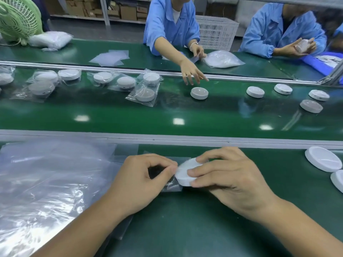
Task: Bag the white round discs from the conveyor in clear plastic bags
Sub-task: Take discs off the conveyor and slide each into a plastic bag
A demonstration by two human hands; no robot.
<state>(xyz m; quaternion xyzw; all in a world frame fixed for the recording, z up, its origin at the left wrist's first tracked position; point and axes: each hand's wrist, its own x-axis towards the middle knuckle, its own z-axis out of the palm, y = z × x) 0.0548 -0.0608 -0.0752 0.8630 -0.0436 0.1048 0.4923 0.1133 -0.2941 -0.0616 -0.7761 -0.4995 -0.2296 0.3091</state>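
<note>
Green bench [204, 219]: right hand [228, 175] grips white disc [182, 174], left hand [141, 180] pinches clear bag [171, 186].

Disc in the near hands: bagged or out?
Mostly out. The right hand grips the disc at the clear bag mouth, which the left hand pinches; most of it shows bare.

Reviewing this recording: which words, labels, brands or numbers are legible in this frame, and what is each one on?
No text can be read in this frame.
The cardboard boxes on the far shelves: any print is too blurred to read.
The white disc held in the right hand: no marking shows.
The clear bag pinched by the left hand: plain, no print.
</note>
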